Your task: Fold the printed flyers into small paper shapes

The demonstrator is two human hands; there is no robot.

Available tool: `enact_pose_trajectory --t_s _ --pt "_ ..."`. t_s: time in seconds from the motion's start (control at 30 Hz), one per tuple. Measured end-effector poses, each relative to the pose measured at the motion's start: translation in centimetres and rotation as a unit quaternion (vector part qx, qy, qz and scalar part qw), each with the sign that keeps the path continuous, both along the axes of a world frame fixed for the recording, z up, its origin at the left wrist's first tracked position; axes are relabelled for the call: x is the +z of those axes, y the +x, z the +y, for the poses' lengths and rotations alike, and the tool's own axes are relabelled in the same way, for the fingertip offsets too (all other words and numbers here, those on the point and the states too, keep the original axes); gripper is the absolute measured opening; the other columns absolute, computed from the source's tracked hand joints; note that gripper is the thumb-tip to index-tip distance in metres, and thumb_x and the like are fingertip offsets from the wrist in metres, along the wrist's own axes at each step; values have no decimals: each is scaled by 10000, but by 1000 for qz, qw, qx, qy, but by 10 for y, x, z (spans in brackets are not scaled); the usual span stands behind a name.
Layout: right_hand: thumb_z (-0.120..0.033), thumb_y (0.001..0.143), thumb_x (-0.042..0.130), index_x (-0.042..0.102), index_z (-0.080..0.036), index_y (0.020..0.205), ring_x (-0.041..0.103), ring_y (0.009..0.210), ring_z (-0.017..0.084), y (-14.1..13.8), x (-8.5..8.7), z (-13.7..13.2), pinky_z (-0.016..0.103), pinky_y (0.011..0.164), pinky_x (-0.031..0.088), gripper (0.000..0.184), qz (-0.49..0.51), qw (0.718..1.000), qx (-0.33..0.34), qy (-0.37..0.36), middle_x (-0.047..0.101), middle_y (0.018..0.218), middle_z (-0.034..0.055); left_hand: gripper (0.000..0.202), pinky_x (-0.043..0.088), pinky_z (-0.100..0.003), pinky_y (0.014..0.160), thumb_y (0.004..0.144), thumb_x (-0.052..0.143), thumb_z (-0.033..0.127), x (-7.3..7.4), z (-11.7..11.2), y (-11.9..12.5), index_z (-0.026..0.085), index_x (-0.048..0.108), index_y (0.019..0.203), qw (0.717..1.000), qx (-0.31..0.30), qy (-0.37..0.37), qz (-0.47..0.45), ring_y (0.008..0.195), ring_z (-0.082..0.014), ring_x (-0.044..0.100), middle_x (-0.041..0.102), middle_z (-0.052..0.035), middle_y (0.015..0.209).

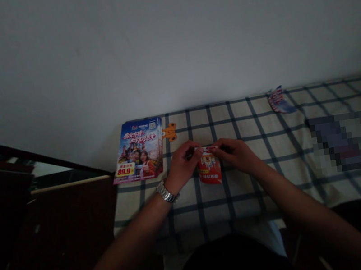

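Observation:
A small folded flyer (pixel 210 172), red with white lettering that appears upside down to me, lies in front of me on the checked cloth. My left hand (pixel 184 159), with a metal watch (pixel 166 192) on its wrist, pinches the flyer's upper left corner between thumb and fingers. On the opposite side, my right hand (pixel 235 151) pinches the upper right corner. Both sets of fingers cover part of its top edge. Left of my hands is a stack of flyers (pixel 137 155), blue and pink, with a large price printed on the top one.
The table's checked cloth (pixel 185 207) reaches back to a plain wall (pixel 165 41). A folded blue paper piece (pixel 280 102) stands near the wall at right. Farther right lies a dark, pixelated object (pixel 341 143). An orange bear figure (pixel 169 132) shows beside the stack.

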State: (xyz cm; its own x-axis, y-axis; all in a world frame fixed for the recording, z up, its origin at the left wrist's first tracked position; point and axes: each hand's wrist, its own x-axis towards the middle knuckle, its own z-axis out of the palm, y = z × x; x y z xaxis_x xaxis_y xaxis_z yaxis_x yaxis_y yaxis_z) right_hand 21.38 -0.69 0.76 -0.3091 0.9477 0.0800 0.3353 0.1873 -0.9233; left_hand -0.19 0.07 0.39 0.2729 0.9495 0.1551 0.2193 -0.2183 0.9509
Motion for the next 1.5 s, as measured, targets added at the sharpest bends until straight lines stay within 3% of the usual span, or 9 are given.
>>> enact_pose_trajectory --t_s 0.4,0.63,0.9,1.5 --pt "-472 982 563 732 -207 961 675 781 187 2 -2 1 290 703 521 315 -11 1000 8 13 756 880 36 297 456 -232 641 945 625 477 2 -1 1 185 657 899 1000 5 -7 -1 717 -140 573 639 -8 804" --pt "-463 977 572 751 -213 975 695 785 196 1 1 1 297 713 531 308 -25 999 -20 29 768 878 33 334 487 -241 656 914 654 518 5 -1 2 185 660 921 999 7 -35 -24 737 -152 611 667 -16 825" --pt "-496 973 570 759 -213 970 695 758 203 3 0 2 310 695 527 340 -42 997 -47 52 761 835 39 302 518 -258 749 931 642 484 3 -1 1 182 655 931 999 25 -18 -42 827 -162 635 681 -26 899" --pt "-483 989 552 764 -225 975 695 772 209 1 3 -1 318 718 536 334 -64 992 -57 96 767 868 54 291 499 -255 708 935 643 462 4 -1 1 186 656 842 997 59 -10 -42 763 -151 606 662 -9 814"
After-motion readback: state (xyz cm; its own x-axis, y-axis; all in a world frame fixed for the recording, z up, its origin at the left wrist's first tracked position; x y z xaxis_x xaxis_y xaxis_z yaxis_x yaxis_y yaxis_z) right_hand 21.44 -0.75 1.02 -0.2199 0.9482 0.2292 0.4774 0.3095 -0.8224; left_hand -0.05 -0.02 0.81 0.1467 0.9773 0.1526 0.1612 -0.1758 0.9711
